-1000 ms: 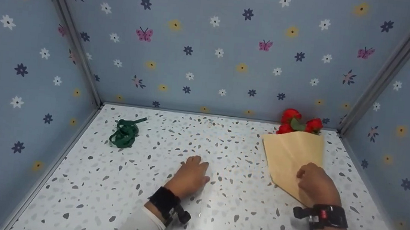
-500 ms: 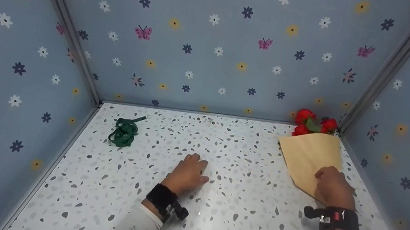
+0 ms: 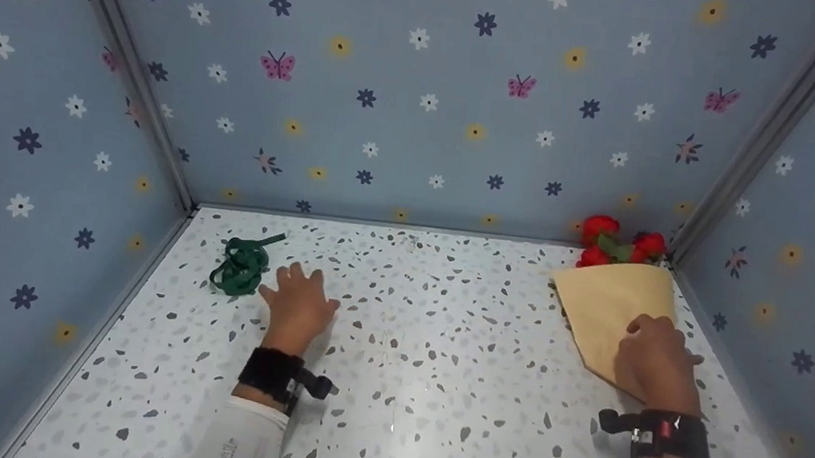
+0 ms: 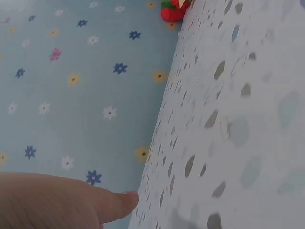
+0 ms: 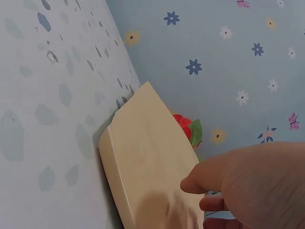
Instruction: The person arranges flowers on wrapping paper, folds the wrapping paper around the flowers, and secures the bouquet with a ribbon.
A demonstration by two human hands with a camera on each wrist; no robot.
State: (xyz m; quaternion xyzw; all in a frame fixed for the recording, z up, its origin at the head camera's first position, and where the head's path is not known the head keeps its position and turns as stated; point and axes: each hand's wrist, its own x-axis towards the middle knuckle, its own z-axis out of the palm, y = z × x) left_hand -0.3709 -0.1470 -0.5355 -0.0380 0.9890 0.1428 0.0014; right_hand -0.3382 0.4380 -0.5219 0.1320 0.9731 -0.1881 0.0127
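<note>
In the head view my left hand [image 3: 297,310] is over the table with its fingers spread, just right of a tangled dark green ribbon [image 3: 241,267]; a small gap separates them. Its thumb shows at the lower left of the left wrist view. My right hand [image 3: 656,361] hovers over the lower part of a bouquet wrapped in tan paper [image 3: 613,305]. In the right wrist view, the thumb and loosely curled fingers pinch nothing, and a hand shadow falls on the paper [image 5: 147,152]. Red flowers [image 3: 600,229] with green leaves stick out at its top.
The speckled white tabletop [image 3: 426,350] is bounded by a blue flower-patterned back wall [image 3: 417,125] and two side walls with grey metal corner strips. The flowers lie close to the back right corner.
Over the second, the bouquet slid right with my right hand, then stopped; the hand has since shifted slightly up along it. My left hand moved left and forward to the ribbon, fingers spreading.
</note>
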